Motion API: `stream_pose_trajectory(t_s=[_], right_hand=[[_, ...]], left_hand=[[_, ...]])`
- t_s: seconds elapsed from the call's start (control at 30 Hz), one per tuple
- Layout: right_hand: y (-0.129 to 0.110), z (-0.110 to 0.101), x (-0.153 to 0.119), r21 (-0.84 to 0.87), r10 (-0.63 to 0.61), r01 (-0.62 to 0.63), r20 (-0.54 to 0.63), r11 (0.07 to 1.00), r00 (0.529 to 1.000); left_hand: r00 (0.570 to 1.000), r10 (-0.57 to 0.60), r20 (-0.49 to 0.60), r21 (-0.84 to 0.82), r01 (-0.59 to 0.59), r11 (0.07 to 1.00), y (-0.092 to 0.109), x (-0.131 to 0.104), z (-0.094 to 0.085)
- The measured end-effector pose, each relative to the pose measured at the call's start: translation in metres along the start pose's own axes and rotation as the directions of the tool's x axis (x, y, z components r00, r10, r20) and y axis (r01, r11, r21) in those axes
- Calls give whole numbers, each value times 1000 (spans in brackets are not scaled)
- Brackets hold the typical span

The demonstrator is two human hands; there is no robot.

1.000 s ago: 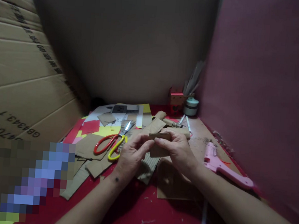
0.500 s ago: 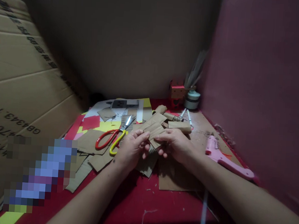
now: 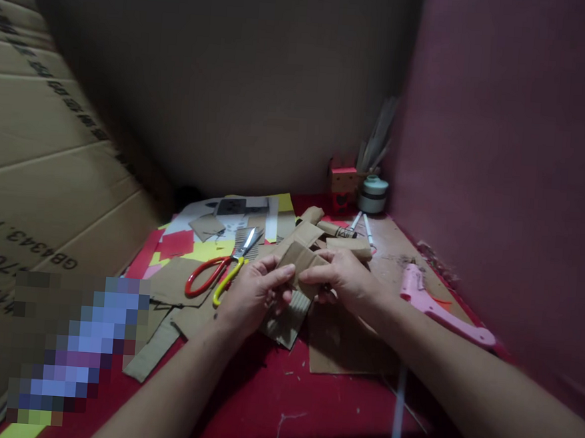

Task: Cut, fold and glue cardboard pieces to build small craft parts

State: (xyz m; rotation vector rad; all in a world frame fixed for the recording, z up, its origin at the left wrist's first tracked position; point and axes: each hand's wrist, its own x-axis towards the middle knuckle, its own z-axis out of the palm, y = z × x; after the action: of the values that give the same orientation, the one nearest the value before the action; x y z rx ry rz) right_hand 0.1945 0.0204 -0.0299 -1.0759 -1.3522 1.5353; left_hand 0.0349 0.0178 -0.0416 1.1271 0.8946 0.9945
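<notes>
Cardboard piece is pinched between both hands above the bench: the left hand has thumb and fingers closed on its left side, and the right hand grips the opposite side the same way, fingers curled. Beneath them lie a corrugated strip and, toward the right forearm, a flat brown sheet. Scissors with one red and one yellow handle rest just beside the left hand, blades pointing away. A pink glue gun lies beyond the right forearm; a lidded light-blue jar stands farther back.
</notes>
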Motion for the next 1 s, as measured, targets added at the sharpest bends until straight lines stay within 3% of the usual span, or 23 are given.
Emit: stream_pose_trajectory(t_s=[0.17, 0.27, 0.47, 0.7, 0.83, 0.9, 0.93, 0.97, 1.0], right_hand=[[-1, -2, -1, 40, -60, 56, 112, 998, 992], [4, 0, -1, 148, -166, 152, 85, 977, 982], [4, 1, -3, 174, -152, 151, -7, 973, 988], [13, 9, -2, 338, -193, 191, -28, 921, 981], [16, 9, -1, 373, -174, 171, -24, 912, 984], [14, 7, 1, 391, -160, 167, -51, 905, 986], [13, 5, 2, 405, -151, 165, -67, 899, 986], [12, 3, 3, 420, -138, 161, -84, 893, 987], [11, 2, 3, 434, -120, 151, -100, 888, 988]], left_hand=[[992, 104, -74, 215, -86, 973, 4, -8, -5], [973, 194, -124, 281, -152, 947, 6, -12, 1], [978, 175, -110, 275, -139, 951, 6, -12, 8], [923, 330, -198, 268, -273, 924, -3, -12, 14], [963, 260, -68, 386, -214, 897, 2, -13, 14], [980, 197, -30, 601, -139, 787, 11, -13, 1], [968, 238, -81, 748, -99, 657, 16, -13, -8], [945, 298, -135, 888, -18, 459, 21, -13, -19], [925, 325, -196, 920, 59, 387, 25, -13, -30]])
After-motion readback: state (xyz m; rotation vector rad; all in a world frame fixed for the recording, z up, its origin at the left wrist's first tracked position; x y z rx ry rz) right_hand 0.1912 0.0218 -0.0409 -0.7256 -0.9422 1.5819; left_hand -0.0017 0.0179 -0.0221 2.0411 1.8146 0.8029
